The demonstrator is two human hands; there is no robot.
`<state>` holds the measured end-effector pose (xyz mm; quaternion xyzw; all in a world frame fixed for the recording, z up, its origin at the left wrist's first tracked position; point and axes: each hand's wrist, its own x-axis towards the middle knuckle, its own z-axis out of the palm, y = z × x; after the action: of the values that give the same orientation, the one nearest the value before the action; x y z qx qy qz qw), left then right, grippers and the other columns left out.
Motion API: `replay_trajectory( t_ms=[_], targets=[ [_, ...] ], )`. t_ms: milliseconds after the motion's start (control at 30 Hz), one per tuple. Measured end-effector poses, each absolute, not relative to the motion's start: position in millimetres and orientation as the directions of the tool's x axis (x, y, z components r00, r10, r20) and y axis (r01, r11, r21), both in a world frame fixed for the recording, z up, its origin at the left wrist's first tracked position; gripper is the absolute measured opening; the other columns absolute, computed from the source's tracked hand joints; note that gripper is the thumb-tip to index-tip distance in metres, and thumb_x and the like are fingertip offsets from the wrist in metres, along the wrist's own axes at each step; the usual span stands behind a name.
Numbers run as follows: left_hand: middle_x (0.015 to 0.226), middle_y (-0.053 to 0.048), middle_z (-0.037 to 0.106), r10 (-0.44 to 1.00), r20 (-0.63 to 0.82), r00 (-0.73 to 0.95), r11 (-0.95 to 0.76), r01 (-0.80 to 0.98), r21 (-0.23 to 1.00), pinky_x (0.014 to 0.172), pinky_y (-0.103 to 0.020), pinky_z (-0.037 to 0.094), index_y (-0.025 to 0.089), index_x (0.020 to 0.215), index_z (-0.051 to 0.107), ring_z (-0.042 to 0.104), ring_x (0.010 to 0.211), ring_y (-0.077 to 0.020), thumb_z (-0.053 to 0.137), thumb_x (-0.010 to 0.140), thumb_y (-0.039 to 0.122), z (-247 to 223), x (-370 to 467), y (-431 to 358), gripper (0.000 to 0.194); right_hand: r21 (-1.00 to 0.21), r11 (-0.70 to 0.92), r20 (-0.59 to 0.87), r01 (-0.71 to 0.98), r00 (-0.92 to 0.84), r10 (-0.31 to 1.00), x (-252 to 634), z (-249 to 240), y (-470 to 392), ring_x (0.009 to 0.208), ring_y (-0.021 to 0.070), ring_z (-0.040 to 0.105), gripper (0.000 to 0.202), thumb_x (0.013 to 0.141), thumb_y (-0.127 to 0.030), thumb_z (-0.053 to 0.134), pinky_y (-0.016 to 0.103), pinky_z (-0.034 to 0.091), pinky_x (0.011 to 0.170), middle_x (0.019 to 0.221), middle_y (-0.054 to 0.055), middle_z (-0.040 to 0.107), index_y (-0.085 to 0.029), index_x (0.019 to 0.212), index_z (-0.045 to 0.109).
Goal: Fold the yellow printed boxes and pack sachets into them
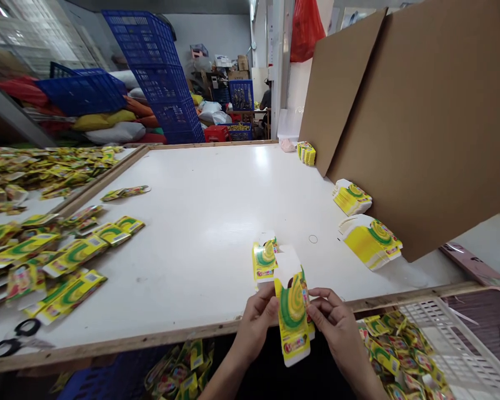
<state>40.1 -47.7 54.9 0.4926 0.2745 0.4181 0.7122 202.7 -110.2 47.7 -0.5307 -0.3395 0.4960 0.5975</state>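
Between my two hands is a small yellow and green carton [294,314], its top flaps open, held above the table's front edge. My left hand [256,316] pinches its left side with thumb and fingers. On the right side, my right hand [333,319] grips it near the upper edge. Just beyond it lies another yellow carton [264,259] on the white table [208,233]. Stacks of flat cartons [370,241] and more flat cartons [351,197] rest to the right, against a brown cardboard sheet [433,128].
Many filled-looking yellow cartons [77,253] lie along the table's left side. Black-handled scissors [19,339] rest at the front left corner. Below the edge, a white basket [450,339] and a blue crate [108,378] hold cartons. Blue crates [158,72] are stacked behind.
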Motion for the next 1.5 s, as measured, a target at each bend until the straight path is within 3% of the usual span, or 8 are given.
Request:
replay_trajectory(
  t_ms=[133,567,733,833,967,1100,1367,1500],
  targets=[
    [0.124,-0.015,0.066,0.732,-0.042,0.681,0.394,-0.372,0.840,0.103,-0.048,0.043,0.020,0.122,0.065,0.057,0.120,-0.0359,0.067,0.078,0.052,60.7,38.6,-46.1,0.054,-0.965,-0.039,-0.099,-0.258,0.223,0.970,193.3,49.9,-105.7,0.086,0.0244,0.068,0.028,0.079,-0.044,0.072,0.036,0.053,0.078,0.087,0.008,0.073,-0.019,0.090,0.065],
    [0.109,-0.012,0.073,0.842,-0.092,0.532,0.266,-0.261,0.928,0.094,-0.041,0.049,0.018,0.117,0.065,0.064,0.106,-0.0286,0.061,0.086,0.043,54.6,44.6,-50.7,0.040,-0.987,-0.083,-0.113,-0.134,0.238,0.965,188.4,53.5,-106.4,0.072,0.0201,0.062,0.035,0.078,-0.046,0.072,0.033,0.052,0.071,0.075,0.003,0.068,-0.019,0.098,0.068],
    [0.105,-0.011,0.072,0.897,-0.115,0.427,0.200,-0.160,0.967,0.084,-0.035,0.053,0.014,0.103,0.067,0.064,0.101,-0.0272,0.058,0.087,0.045,55.1,48.6,-53.1,0.036,-0.992,-0.067,-0.089,-0.109,0.215,0.972,184.7,50.4,-104.2,0.076,0.0216,0.062,0.031,0.085,-0.049,0.062,0.033,0.052,0.071,0.078,0.005,0.068,-0.018,0.085,0.064],
    [0.108,-0.010,0.070,0.903,-0.096,0.419,0.178,-0.162,0.971,0.083,-0.033,0.052,0.018,0.119,0.054,0.065,0.100,-0.0243,0.060,0.088,0.038,52.8,50.3,-53.3,0.037,-0.997,-0.063,-0.070,-0.036,0.287,0.955,187.0,43.3,-101.5,0.068,0.0185,0.058,0.030,0.085,-0.047,0.062,0.030,0.050,0.066,0.073,0.004,0.064,-0.019,0.079,0.059],
    [0.105,-0.007,0.070,0.897,-0.092,0.433,0.184,-0.176,0.967,0.083,-0.033,0.052,0.027,0.134,0.030,0.068,0.091,-0.0205,0.067,0.083,0.028,54.9,45.9,-51.7,0.063,-0.999,-0.028,-0.013,0.040,0.332,0.943,194.7,37.4,-100.3,0.064,0.0147,0.055,0.031,0.086,-0.042,0.063,0.026,0.047,0.060,0.085,0.004,0.063,-0.020,0.105,0.055],
    [0.115,-0.009,0.066,0.807,-0.066,0.587,0.219,-0.194,0.956,0.087,-0.035,0.050,0.028,0.138,0.032,0.067,0.096,-0.0210,0.063,0.086,0.028,64.3,35.0,-48.3,0.060,-0.999,0.040,0.045,0.029,0.172,0.984,206.0,43.2,-103.1,0.073,0.0150,0.059,0.046,0.091,-0.039,0.056,0.026,0.049,0.066,0.103,0.006,0.061,-0.025,0.133,0.042],
    [0.095,-0.004,0.069,0.634,-0.078,0.770,0.379,-0.221,0.899,0.069,-0.024,0.048,0.022,0.104,0.054,0.067,0.078,-0.0151,0.073,0.078,0.022,64.0,31.7,-51.1,0.033,-0.969,0.090,0.095,0.228,0.013,0.995,222.6,59.2,-102.3,0.065,0.0155,0.055,0.031,0.094,-0.041,0.049,0.024,0.044,0.060,0.071,0.001,0.060,-0.020,0.079,0.065],
    [0.099,-0.003,0.068,0.700,-0.102,0.706,0.370,-0.237,0.898,0.074,-0.029,0.049,0.031,0.132,0.035,0.068,0.077,-0.0147,0.072,0.080,0.023,61.5,34.3,-54.6,0.064,-0.979,0.092,0.120,0.182,0.148,0.982,218.1,56.4,-101.0,0.075,0.0183,0.061,0.023,0.092,-0.039,0.053,0.027,0.049,0.068,0.085,0.004,0.065,-0.023,0.104,0.065]
  ],
)
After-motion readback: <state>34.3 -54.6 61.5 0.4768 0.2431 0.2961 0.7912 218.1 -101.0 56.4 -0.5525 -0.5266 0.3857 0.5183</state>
